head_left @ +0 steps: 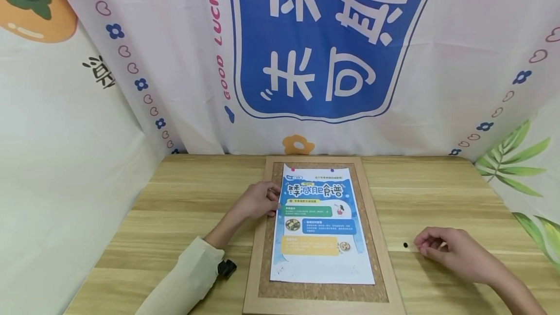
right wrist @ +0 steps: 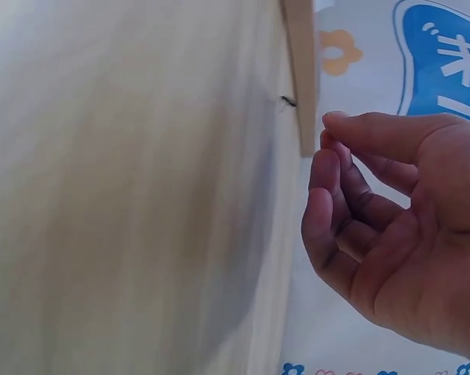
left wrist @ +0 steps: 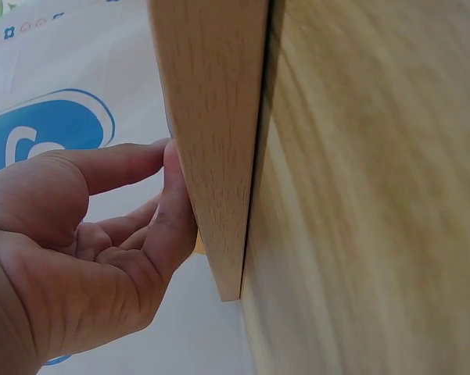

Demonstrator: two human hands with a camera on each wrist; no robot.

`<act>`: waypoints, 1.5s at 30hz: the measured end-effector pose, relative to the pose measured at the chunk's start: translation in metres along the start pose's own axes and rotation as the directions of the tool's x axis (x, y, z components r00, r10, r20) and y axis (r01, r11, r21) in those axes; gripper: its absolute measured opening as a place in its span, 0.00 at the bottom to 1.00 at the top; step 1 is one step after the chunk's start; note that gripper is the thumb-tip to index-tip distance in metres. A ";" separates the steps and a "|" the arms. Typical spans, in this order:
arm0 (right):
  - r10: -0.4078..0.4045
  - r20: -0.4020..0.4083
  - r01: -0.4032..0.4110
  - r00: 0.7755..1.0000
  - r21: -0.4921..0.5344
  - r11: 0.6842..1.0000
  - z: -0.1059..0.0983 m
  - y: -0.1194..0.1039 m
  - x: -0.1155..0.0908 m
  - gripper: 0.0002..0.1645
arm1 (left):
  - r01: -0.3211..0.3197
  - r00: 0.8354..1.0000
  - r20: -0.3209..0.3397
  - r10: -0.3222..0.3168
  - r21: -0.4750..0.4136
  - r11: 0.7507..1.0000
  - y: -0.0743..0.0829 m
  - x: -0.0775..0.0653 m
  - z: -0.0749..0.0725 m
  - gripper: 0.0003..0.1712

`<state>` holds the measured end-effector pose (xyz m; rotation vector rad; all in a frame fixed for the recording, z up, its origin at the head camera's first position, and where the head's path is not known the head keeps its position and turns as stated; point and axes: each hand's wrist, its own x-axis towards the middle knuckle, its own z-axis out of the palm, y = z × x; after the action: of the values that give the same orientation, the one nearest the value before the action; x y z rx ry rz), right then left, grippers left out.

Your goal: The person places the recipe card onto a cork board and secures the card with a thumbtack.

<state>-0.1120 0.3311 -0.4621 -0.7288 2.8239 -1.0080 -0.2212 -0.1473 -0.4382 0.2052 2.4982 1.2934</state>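
Note:
A printed poster sheet (head_left: 321, 266), blue, green and yellow, lies on a wood-framed cork board (head_left: 382, 286). A red push pin (head_left: 293, 169) and a purple push pin (head_left: 332, 170) sit at its top edge. My left hand (head_left: 261, 199) reaches over the board's left side and pinches the sheet's left edge. In the left wrist view, thumb and forefinger tips meet at the frame (left wrist: 215, 117), which hides the sheet. Right of the board, my right hand (head_left: 452, 252) hovers with bent fingers beside a small black pin (head_left: 405, 245). Nothing shows between its fingertips.
The board rests on a wood-grain table (head_left: 192, 198). A printed curtain (head_left: 175, 38) with blue and white lettering hangs behind the table, and more white printed cloth (head_left: 52, 159) flanks it. A black strap camera (head_left: 226, 269) is at the left sleeve.

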 end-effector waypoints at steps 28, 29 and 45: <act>-0.021 0.113 -0.004 0.993 0.216 0.976 0.016 -0.041 0.045 0.03 | 0.009 1.000 0.001 -0.009 0.000 1.000 0.001 -0.001 0.000 0.20; -0.020 0.114 -0.005 0.993 0.220 0.976 0.016 -0.042 0.046 0.03 | 0.009 1.000 0.001 -0.009 0.000 1.000 0.001 -0.001 0.000 0.20; -0.023 0.165 -0.025 0.986 0.287 0.958 0.022 -0.055 0.064 0.03 | -0.001 1.000 0.001 0.001 0.004 1.000 0.000 -0.001 0.000 0.21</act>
<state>-0.1417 0.2516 -0.4393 -0.7388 2.4641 -1.2584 -0.2203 -0.1477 -0.4373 0.2076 2.5000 1.2886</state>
